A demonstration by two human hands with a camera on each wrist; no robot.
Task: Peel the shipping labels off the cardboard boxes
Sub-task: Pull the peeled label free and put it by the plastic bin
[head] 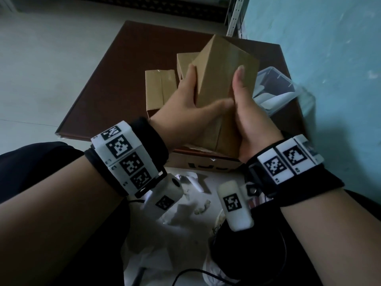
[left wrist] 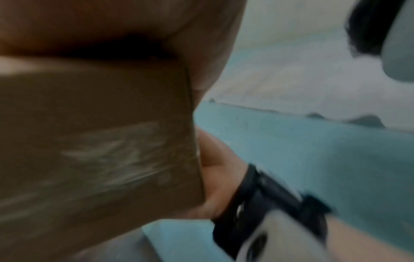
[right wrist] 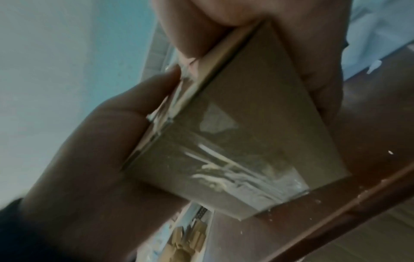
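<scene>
A brown cardboard box (head: 224,79) is held tilted in the air above a low dark brown table (head: 115,65). My left hand (head: 191,108) grips its left side, thumb across the near face. My right hand (head: 247,112) grips its right side, thumb lying up the face. The underside of the box (right wrist: 235,156) carries whitish torn label residue (right wrist: 226,173), also seen blurred on the box (left wrist: 94,141) in the left wrist view. No whole label shows on the held box. Two more cardboard boxes, one on the left (head: 158,89) and one behind (head: 185,60), stand on the table.
A clear plastic container (head: 274,89) with white peeled paper sits at the table's right. White label scraps (head: 193,182) litter the floor between my knees. A pale blue wall (head: 329,58) runs close on the right. Another cardboard box (head: 206,162) lies at the table's near edge.
</scene>
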